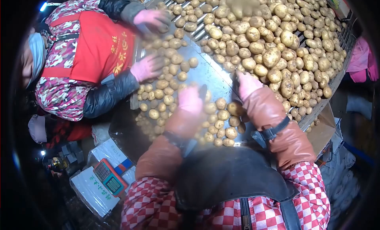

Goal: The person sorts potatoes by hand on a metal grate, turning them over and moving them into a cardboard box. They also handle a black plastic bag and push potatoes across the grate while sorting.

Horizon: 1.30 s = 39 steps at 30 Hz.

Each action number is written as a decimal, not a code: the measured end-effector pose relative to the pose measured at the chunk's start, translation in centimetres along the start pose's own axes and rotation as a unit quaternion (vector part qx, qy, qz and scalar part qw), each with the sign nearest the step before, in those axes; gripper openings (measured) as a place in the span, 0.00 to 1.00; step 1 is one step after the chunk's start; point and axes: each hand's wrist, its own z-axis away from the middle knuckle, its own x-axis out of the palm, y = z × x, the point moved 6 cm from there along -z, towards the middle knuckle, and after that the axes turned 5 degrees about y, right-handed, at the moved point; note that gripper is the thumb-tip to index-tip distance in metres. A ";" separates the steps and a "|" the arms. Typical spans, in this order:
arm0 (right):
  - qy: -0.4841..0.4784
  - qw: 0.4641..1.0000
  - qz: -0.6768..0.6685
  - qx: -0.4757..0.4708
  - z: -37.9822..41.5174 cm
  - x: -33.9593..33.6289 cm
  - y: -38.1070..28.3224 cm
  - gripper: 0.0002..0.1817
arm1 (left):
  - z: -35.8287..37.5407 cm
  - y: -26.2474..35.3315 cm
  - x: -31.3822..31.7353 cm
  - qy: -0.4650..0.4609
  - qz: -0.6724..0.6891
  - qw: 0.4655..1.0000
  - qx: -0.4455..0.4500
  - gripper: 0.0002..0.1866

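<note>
left hand (190, 100): pink glove, palm down, fingers blurred, brown sleeve, forearm reaching forward | right hand (247, 84): pink glove, fingers curled downward, brown strapped sleeve, arm extended further forward

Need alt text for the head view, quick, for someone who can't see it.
Two pink-gloved hands, left hand and right hand, reach into potatoes on a metal sorting table. A co-worker in a red apron sorts small potatoes opposite.

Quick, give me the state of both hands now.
Left hand: blurred over small potatoes, grip cannot be told.
Right hand: resting against the big potatoes, grip unclear.
</note>
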 end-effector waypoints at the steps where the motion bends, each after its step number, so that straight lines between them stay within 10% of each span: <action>1: -0.008 1.000 0.025 0.004 -0.5 0.3 -0.6 0.19 | -0.4 0.4 -0.8 0.011 0.007 1.000 0.008 0.11; 12: -0.111 0.988 0.112 -0.004 -1.0 0.0 -3.5 0.32 | -2.9 -2.4 0.7 0.013 0.094 0.982 -0.161 0.14; 20: -0.112 0.981 0.151 -0.040 -1.3 0.9 -0.6 0.22 | -2.2 -3.5 0.4 -0.028 0.126 0.983 -0.127 0.17; 23: -0.120 0.985 0.117 -0.031 -2.0 1.7 0.8 0.20 | -2.4 -0.3 -0.8 0.110 0.133 0.985 0.020 0.17; 26: -0.099 0.989 0.106 -0.024 -1.5 1.3 0.2 0.19 | -6.2 3.3 -4.2 0.136 0.207 0.968 -0.041 0.17; 39: -0.134 0.985 -0.080 0.070 -2.4 0.8 1.2 0.19 | -19.3 6.3 -2.1 -0.006 -0.113 0.993 0.023 0.27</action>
